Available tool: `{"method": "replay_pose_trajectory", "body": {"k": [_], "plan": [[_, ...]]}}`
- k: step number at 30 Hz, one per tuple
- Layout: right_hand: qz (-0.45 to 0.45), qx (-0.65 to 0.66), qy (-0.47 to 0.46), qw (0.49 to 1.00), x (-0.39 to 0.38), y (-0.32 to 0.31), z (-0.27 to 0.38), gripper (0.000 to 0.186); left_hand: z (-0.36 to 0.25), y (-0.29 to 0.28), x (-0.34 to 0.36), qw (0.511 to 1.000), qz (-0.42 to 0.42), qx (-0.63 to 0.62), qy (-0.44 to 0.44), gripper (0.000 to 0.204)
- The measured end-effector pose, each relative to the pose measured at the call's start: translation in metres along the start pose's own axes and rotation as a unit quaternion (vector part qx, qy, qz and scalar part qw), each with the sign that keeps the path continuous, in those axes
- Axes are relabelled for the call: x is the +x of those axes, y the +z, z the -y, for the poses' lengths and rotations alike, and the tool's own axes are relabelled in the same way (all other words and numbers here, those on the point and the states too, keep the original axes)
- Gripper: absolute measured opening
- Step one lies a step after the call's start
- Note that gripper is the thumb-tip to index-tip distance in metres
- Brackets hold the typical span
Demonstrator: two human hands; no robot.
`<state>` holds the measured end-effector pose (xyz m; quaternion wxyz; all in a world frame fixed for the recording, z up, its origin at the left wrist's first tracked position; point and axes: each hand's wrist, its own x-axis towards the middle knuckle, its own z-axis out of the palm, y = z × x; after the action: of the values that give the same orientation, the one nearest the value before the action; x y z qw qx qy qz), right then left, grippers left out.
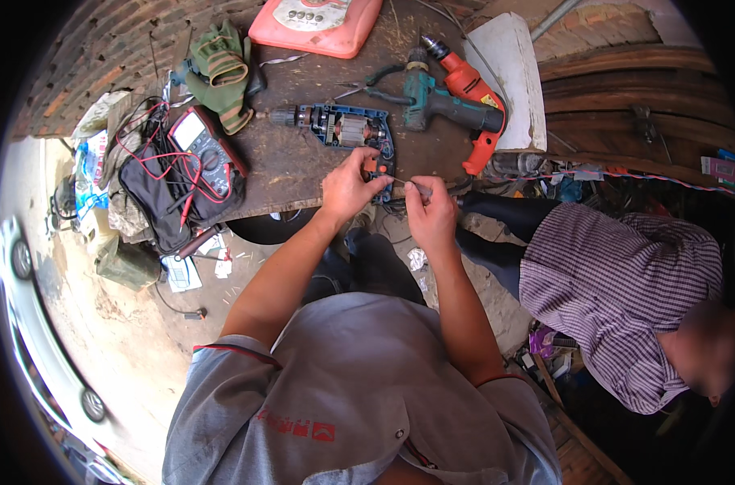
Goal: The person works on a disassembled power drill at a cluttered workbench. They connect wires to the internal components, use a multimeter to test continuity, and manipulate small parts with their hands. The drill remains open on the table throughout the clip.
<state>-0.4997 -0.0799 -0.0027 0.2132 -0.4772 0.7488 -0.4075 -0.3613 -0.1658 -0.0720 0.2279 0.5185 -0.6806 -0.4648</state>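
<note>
An opened blue drill (pixel 353 129) lies on the wooden workbench, its chuck to the left and its motor and copper windings bare. At its handle end my left hand (pixel 350 186) pinches an orange-red part, seemingly the trigger switch (pixel 375 166). Just to the right, the fingers of my right hand (pixel 432 208) are closed on something thin and small that points toward that part; its kind cannot be made out. Behind the opened drill lie black-handled pliers (pixel 384 85). A teal and black cordless drill (pixel 432 101) rests close by.
A red corded drill (pixel 471 89) lies to the right beside a white board (pixel 513 81). On the left are a multimeter (pixel 202 149) with tangled red leads and striped work gloves (pixel 222 69). A red plastic case (pixel 319 24) is at the back. Someone in a checked shirt (pixel 618 283) is at right.
</note>
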Motion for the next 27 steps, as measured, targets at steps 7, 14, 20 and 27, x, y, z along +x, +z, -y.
{"method": "replay_pose_trajectory", "body": {"k": [7, 14, 20, 27], "plan": [[-0.007, -0.005, 0.009, 1.0, 0.003, 0.001, 0.0, 0.017, 0.002, 0.001, 0.001, 1.0, 0.005, -0.004, 0.001, 0.056], [-0.009, 0.002, 0.035, 0.999, 0.002, 0.003, -0.002, 0.019, 0.002, 0.0, 0.001, 1.0, 0.006, -0.01, 0.005, 0.056], [0.001, -0.03, 0.04, 0.999, 0.007, -0.001, 0.004, 0.024, 0.003, 0.0, 0.0, 1.0, 0.002, 0.0, 0.008, 0.056], [0.124, -0.348, 0.059, 0.928, 0.036, -0.017, 0.046, 0.051, 0.001, 0.0, 0.003, 1.0, 0.002, 0.013, 0.016, 0.055]]}}
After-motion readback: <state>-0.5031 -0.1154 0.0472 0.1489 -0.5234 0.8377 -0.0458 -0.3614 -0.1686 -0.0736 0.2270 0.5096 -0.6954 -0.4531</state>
